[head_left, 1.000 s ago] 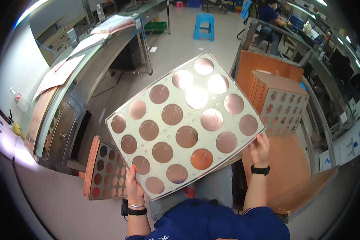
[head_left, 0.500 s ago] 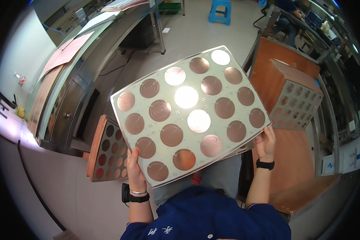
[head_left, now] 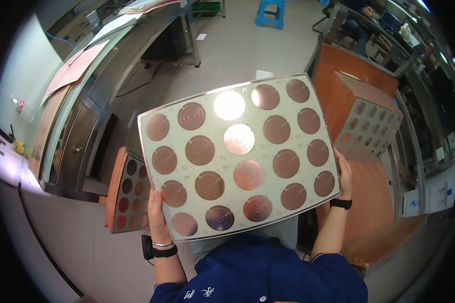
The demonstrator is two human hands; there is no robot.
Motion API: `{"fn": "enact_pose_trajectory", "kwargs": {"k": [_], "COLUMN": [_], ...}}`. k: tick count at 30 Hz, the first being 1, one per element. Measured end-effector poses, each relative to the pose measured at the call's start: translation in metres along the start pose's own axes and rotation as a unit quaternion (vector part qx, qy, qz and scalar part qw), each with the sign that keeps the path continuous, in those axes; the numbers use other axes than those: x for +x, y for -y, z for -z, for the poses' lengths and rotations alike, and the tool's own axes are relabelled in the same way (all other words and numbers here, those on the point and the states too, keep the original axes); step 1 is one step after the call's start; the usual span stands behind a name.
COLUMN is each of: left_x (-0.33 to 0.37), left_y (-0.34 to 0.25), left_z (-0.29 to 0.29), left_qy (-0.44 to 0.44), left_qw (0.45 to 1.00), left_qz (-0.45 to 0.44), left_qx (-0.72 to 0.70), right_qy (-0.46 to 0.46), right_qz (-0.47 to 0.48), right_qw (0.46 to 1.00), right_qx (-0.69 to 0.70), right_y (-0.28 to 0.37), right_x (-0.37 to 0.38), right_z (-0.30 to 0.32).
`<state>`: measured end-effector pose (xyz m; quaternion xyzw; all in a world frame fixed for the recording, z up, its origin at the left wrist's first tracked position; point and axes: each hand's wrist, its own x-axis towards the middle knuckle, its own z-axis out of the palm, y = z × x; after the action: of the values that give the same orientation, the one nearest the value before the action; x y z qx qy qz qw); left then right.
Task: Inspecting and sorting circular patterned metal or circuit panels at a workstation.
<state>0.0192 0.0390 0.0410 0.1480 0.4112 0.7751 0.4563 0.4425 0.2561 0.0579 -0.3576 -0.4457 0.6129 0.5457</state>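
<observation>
A large pale rectangular circuit board panel (head_left: 263,154) with rows of round copper discs is held up in front of my lap, its upper right corner slightly higher than the left. My left hand (head_left: 157,222) grips its left edge near the lower corner, thumb on the face. My right hand (head_left: 344,175) is closed around the right edge, its fingers partly hidden behind the panel. Several discs shine with reflected light. The underside is out of sight.
A stack of similar panels (head_left: 373,118) stands on a brown wooden rack (head_left: 364,189) at my right. Another stack (head_left: 130,189) leans at my left, beside a metal bench with a drawer (head_left: 78,149). A blue stool (head_left: 270,14) is farther off. A person (head_left: 356,30) sits at the far right.
The panel has turned clockwise and sits more level, its upper right corner lower and farther right. Both hands keep their hold; the left has moved slightly left and down.
</observation>
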Motion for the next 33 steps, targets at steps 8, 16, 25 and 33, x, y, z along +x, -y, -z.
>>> {"fn": "enact_pose_trajectory", "kwargs": {"k": [8,16,25,33], "left_x": [0.008,0.0,0.004,0.018], "left_y": [0.002,-0.013,-0.042,-0.033], "left_z": [0.03,0.002,-0.008,-0.051], "left_qy": [0.004,0.006,0.093,0.081], "left_qw": [0.989,0.957,0.912,0.758], "left_qz": [-0.017,-0.123,-0.271,-0.355], "left_qx": [0.15,0.261,0.292,0.542], "right_qy": [0.047,0.086,0.033,0.137], "right_qz": [-0.024,0.001,0.194,0.067], "right_qw": [0.998,0.996,0.981,0.931], "right_qx": [-0.036,0.016,0.008,0.333], "right_y": [0.0,0.005,0.036,-0.018], "right_x": [0.0,0.006,0.023,0.029], "right_z": [-0.001,0.009,-0.008,0.0]}}
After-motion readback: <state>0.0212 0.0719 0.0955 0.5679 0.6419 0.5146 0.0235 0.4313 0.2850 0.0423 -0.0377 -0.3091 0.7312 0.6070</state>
